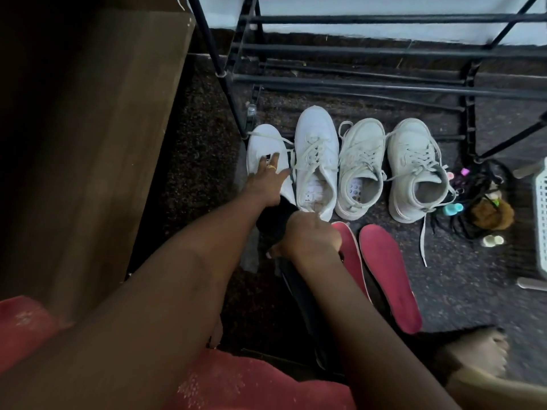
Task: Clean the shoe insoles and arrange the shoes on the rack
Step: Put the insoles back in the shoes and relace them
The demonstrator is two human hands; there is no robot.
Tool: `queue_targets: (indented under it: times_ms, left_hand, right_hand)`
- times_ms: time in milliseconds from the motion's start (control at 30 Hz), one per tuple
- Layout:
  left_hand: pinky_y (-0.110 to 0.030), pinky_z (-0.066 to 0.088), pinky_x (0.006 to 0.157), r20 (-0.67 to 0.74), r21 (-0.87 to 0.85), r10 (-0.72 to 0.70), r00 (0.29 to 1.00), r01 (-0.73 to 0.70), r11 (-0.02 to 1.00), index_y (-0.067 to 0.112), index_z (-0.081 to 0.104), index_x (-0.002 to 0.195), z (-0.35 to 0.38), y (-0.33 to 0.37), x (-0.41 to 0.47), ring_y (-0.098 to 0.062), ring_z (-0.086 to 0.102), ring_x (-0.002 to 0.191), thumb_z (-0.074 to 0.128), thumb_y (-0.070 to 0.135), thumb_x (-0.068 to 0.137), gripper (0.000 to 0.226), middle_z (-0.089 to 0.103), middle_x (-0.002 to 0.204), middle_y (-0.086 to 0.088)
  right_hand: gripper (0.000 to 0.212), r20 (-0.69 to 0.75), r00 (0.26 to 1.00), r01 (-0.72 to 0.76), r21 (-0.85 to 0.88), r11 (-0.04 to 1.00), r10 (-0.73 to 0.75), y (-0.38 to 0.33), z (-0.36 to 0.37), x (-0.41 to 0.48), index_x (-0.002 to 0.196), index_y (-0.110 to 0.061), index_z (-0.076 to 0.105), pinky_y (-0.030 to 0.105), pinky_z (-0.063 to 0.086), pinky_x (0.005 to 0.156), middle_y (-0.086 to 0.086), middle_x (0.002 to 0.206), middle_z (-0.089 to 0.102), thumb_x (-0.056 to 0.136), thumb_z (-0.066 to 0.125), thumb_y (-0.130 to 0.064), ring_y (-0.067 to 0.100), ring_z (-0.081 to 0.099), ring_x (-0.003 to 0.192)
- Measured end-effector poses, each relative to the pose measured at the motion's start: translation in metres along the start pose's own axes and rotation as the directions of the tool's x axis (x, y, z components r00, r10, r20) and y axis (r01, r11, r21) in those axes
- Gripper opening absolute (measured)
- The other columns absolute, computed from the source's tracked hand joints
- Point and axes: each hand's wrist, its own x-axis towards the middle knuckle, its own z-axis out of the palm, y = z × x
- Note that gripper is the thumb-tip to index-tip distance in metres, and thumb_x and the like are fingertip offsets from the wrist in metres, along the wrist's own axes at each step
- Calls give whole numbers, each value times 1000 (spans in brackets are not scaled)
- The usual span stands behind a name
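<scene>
Several white sneakers stand in a row on the dark carpet before the black metal shoe rack (384, 51). My left hand (268, 180) lies with spread fingers on the leftmost sneaker (265, 143). My right hand (307, 239) grips a dark insole (299, 288) whose front end goes into that sneaker's opening. Beside it stands a second white sneaker (316, 161), then a greyer pair (361, 167) (417, 170). Two red insoles (390, 273) (350, 244) lie flat on the carpet just right of my right hand.
A brown wooden cabinet (97, 143) stands at the left. A pile of small colourful items and dark cords (485, 202) lies at the right, next to a white plastic basket (541, 214). My bare foot (479, 350) rests at the lower right.
</scene>
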Motion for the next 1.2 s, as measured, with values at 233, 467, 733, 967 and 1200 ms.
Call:
queue_targets:
  times_ms: [233,467,733,967,1200]
  left_hand:
    - [-48,33,106,-68,138,-16,998,25,990,16,24,148,-3,3,8,-41,13,142,51,7,93,62,8,153,-25]
    - [-37,40,93,126,249,117,985,-146,958,5,49,135,-47,-5,14,-36,47,116,43,14,98,39,51,129,-23]
    - [-33,34,94,119,60,145,982,-153,986,12,47,138,-43,-14,4,-40,46,118,39,6,96,44,49,128,-23]
    - [-36,39,101,91,-84,98,991,-91,992,9,51,135,-34,-21,5,-36,44,124,44,2,92,44,52,124,-24]
    - [-34,36,103,29,-116,104,994,-100,988,16,47,138,-30,-22,2,-36,41,127,40,1,95,46,46,133,-20]
  right_hand:
    - [33,-65,998,12,59,998,-8,-3,9,4,121,-10,55,30,44,81,7,122,59,92,56,-25,25,57,114]
    - [22,-115,992,48,44,998,-43,-13,17,6,115,-7,57,29,38,72,8,116,61,95,48,-11,25,59,108]
    - [29,-136,985,106,-9,994,-106,-21,55,34,117,-4,57,27,41,70,18,119,58,97,37,-1,24,61,103]
    - [33,-201,974,108,-1,994,-106,-34,70,76,126,4,51,31,49,77,25,123,51,98,34,-1,29,59,107]
    - [32,-332,943,20,-23,1000,-27,-38,74,91,126,3,36,37,45,87,24,125,47,101,26,-14,36,50,115]
